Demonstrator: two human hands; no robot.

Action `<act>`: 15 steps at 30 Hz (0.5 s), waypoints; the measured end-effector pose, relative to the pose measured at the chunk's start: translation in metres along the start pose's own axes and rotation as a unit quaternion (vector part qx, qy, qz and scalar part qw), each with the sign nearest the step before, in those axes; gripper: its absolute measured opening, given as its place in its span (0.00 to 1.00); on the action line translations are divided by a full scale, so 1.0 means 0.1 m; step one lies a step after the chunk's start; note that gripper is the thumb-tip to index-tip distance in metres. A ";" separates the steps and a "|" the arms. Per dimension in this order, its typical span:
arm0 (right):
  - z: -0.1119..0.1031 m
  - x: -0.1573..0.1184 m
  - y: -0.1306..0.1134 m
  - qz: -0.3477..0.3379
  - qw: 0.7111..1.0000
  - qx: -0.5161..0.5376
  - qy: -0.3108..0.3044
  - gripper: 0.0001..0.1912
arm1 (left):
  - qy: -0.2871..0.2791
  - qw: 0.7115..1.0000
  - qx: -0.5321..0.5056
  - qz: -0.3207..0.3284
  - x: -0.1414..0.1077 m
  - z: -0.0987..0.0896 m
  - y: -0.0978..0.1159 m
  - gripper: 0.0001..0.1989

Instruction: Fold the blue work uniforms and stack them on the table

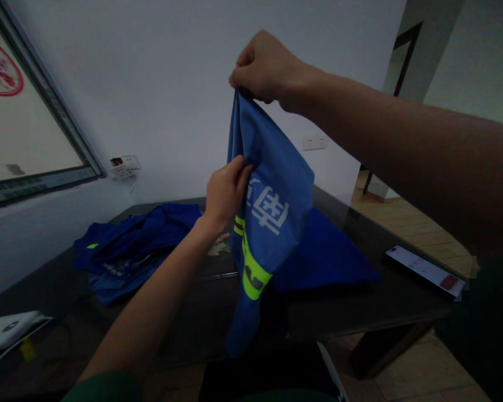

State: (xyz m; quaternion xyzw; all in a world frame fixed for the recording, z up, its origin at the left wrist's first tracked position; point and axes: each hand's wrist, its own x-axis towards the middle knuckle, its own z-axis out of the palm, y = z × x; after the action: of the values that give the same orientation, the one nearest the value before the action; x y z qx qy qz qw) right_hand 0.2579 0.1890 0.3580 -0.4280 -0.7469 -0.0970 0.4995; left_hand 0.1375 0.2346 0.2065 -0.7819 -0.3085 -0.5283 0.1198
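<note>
High in front of the wall, my right hand (264, 70) pinches the top of a blue work garment (293, 173), which hangs down in folds. Lower on its left edge, my left hand (226, 190) is closed on the same cloth with thumb and fingers. White characters and a yellow-green reflective band show on the hanging garment, and its bottom end dangles over the table's near side. Behind it, another piece of darker blue cloth (327, 257) lies flat on the dark table (318, 315). The garment's far side is hidden.
A crumpled heap of blue clothing (138, 240) lies on the table's left half. A lit phone (427, 271) rests near the right edge. At the far left lie a white device (10, 329) and a cable. Wall sockets (314, 143) sit behind the table.
</note>
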 end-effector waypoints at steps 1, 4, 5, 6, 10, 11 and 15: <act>-0.03 -0.01 0.07 0.008 1.000 -0.011 -0.006 0.14 | -0.015 1.000 0.018 0.010 0.02 -0.08 -0.05 0.15; -0.14 -0.03 0.29 0.030 0.998 -0.048 -0.030 0.11 | -0.077 0.994 0.069 0.036 0.17 -0.31 -0.20 0.18; -0.18 -0.04 0.35 0.038 0.996 -0.065 -0.044 0.10 | -0.101 0.991 0.083 0.041 0.25 -0.39 -0.25 0.19; -0.22 -0.05 0.40 0.048 0.994 -0.081 -0.061 0.10 | -0.126 0.986 0.095 0.044 0.33 -0.46 -0.30 0.20; -0.28 -0.09 0.49 0.080 0.976 -0.135 -0.151 0.11 | -0.253 0.960 0.120 0.030 0.69 -0.68 -0.45 0.20; -0.28 -0.09 0.49 0.087 0.968 -0.142 -0.187 0.12 | -0.285 0.951 0.122 0.020 0.77 -0.72 -0.48 0.19; -0.25 -0.13 0.51 0.104 0.926 -0.094 -0.350 0.15 | -0.339 0.933 0.124 -0.006 0.98 -0.87 -0.52 0.18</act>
State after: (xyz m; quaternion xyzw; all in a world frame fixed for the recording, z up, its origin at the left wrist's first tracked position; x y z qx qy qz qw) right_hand 0.3144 0.1990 0.3448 -0.5551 -0.8131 0.0416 0.1704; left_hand 0.0648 0.2651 0.3231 -0.8915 -0.3987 -0.1902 0.1005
